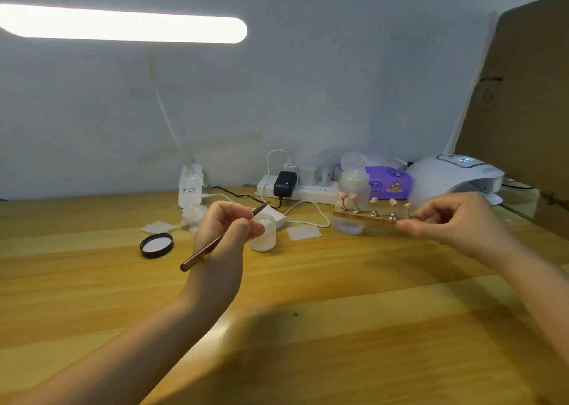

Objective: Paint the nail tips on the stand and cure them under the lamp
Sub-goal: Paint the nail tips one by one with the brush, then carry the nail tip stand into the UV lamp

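Left hand [226, 229] grips brush [221, 238]; right hand [452, 219] pinches stand [369, 215]; labels unreadable.

The left hand [221, 229] covers the middle of the brush [226, 233], and the brush tip is too small to see well. That hand also hides part of the little white jar [268, 235]. The right hand [455, 223] covers the stand's [366, 215] end at 3 o'clock. The nail tips [374, 200] are tiny and blurry. The cardboard [523, 102] and the bright lamp bar [123, 25] are cut off by the picture's edges.
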